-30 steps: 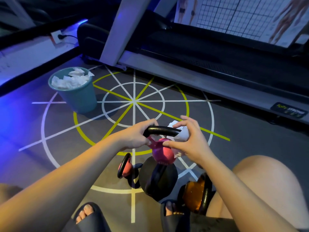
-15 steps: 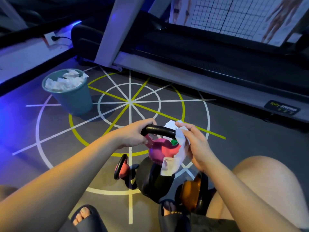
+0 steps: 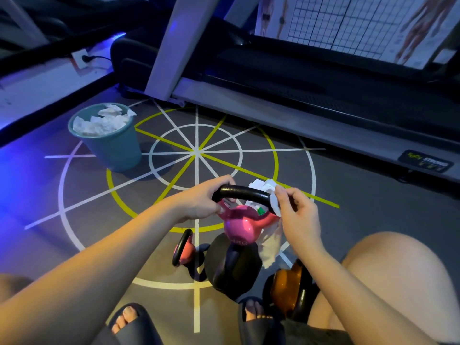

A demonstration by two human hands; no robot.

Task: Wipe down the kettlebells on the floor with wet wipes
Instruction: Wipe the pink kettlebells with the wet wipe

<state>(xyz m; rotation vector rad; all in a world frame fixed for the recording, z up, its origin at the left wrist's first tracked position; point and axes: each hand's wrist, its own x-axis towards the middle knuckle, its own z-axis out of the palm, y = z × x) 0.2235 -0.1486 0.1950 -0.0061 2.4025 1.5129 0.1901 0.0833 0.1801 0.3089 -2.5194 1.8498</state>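
A pink kettlebell (image 3: 240, 225) with black handle hangs above the black kettlebell (image 3: 231, 267), small pink kettlebell (image 3: 184, 248) and orange kettlebell (image 3: 288, 292) on the floor (image 3: 348, 220), a crumpled white wet wipe (image 3: 270, 192) draped over its handle.

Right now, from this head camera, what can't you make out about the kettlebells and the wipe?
All from the head view:
- pink kettlebell: weight number blurred, only "KG" reads.
- black kettlebell: top hidden behind the pink one.
- orange kettlebell: partly covered by the right forearm.
- wet wipe: part hidden under the right hand.
- bin: anything below the top wipes hidden by its wall.
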